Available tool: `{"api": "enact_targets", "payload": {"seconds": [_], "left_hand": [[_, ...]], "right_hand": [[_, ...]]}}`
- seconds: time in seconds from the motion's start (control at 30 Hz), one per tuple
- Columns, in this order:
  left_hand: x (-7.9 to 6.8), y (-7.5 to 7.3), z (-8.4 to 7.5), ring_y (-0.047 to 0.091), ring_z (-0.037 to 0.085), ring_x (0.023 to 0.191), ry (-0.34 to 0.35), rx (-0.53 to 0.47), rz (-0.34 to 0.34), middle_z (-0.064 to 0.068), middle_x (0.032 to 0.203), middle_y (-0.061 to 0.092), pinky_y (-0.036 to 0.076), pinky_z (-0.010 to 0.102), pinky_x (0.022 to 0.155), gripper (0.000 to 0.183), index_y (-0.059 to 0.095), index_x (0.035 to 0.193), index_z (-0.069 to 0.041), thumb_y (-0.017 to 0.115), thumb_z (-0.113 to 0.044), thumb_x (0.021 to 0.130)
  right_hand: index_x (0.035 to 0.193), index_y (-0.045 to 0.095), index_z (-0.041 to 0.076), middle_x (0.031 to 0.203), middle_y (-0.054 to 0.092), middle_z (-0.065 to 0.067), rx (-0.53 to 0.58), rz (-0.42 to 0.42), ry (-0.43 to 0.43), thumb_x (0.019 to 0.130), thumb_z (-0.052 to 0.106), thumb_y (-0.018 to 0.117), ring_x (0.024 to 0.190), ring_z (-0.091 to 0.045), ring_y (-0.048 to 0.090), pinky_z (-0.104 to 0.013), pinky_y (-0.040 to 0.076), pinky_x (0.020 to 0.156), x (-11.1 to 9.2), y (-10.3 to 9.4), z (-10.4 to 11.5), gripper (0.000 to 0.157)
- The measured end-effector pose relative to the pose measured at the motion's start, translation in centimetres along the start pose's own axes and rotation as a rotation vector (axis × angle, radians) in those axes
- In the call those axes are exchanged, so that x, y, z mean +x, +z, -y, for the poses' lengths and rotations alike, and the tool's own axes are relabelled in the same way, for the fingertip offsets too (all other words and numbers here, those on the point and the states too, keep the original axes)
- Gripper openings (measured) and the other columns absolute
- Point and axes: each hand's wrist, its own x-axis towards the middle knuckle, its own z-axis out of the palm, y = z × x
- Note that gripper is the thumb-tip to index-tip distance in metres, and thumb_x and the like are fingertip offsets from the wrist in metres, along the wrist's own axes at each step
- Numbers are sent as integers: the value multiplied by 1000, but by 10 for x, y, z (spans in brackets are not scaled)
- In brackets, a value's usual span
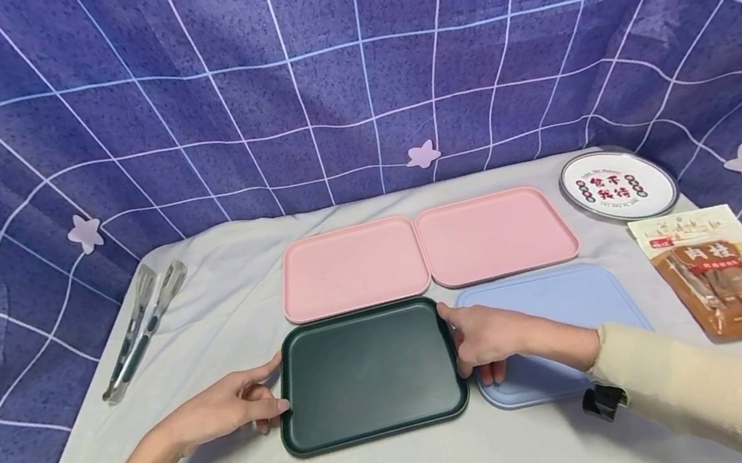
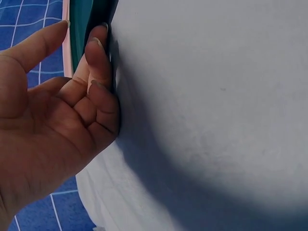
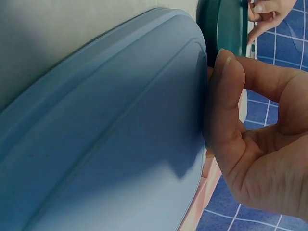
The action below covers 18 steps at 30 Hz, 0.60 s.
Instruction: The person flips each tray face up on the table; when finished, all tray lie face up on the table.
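A dark green rectangular tray (image 1: pixel 372 373) lies in the middle of the table in the head view. My left hand (image 1: pixel 227 406) holds its left edge, thumb and index finger at the rim and the other fingers curled low beside it. At the opposite edge my right hand (image 1: pixel 492 334) grips the rim, its fingertips partly hidden by the tray. Below the right hand is a light blue board or tray (image 1: pixel 557 299) with a line around its border, partly covered by the right forearm. The right wrist view shows that blue surface (image 3: pixel 120 134) close to the fingers.
Two pink trays, one left (image 1: pixel 355 266) and one right (image 1: pixel 497 236), lie side by side behind the green one. Metal tongs (image 1: pixel 146 328) rest at the far left. A white plate with red characters (image 1: pixel 618 184) and a brown packet (image 1: pixel 734 271) lie at the right.
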Motion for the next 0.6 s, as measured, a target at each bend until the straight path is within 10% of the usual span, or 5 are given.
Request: {"api": "enact_targets", "payload": {"seconds": [0.23, 0.6], "left_hand": [[-4, -1, -5, 64, 18, 75, -41, 15, -34, 9, 86, 69, 53, 29, 69, 89, 7, 157, 9, 64, -26, 98], [-8, -5, -59, 62, 18, 99, 4, 206, -402, 14, 115, 66, 51, 31, 85, 76, 23, 159, -4, 59, -36, 101]], "right_hand": [[163, 11, 12, 92, 70, -1, 10, -16, -5, 77, -2, 74, 50, -24, 63, -35, 53, 44, -1, -1, 1, 107], [163, 9, 15, 96, 66, -17, 130, 22, -122, 93, 30, 70, 74, -28, 67, -43, 58, 56, -37, -69, -34, 94]]}}
